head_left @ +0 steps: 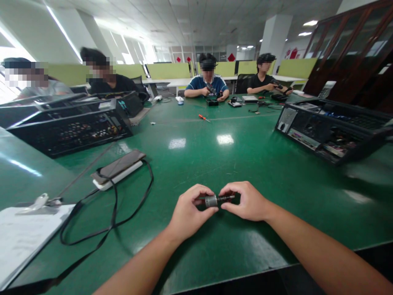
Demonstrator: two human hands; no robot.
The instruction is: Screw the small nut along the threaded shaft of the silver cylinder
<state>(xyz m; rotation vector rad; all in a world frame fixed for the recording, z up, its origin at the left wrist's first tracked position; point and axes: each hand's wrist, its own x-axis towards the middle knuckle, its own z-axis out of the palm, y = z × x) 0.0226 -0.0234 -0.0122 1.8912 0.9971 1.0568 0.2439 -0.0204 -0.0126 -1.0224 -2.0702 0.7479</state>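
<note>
Head view, only one we have. We see the part (211,200) at near centre, between both hands, over the green table (190,170); it looks lifted, gap to the surface hard to judge. Long axis runs left to right, nearly level, right end a touch farther away: grey cylinder at left, thin coiled shaft at right.

Left hand (186,211) is the one on the body: thumb on the near side, index on the far side, pinching the cylinder. Right hand (249,201) sits at the shaft end, thumb near, index far, fingers curled around it; shaft points into that hand, toward the palm. We can't tell if those fingertips press on the shaft or just surround it. Fingertips of the two hands are close together, a small gap between.

Rest, quickly: strap (80,260) and brown slab (119,166) to the left, clipboard (27,233) near left. Screwdriver (204,118) far centre, well apart from the hands. Left case (86,127) and right case (331,131) farther out. Four people (199,87) along the far side.
</note>
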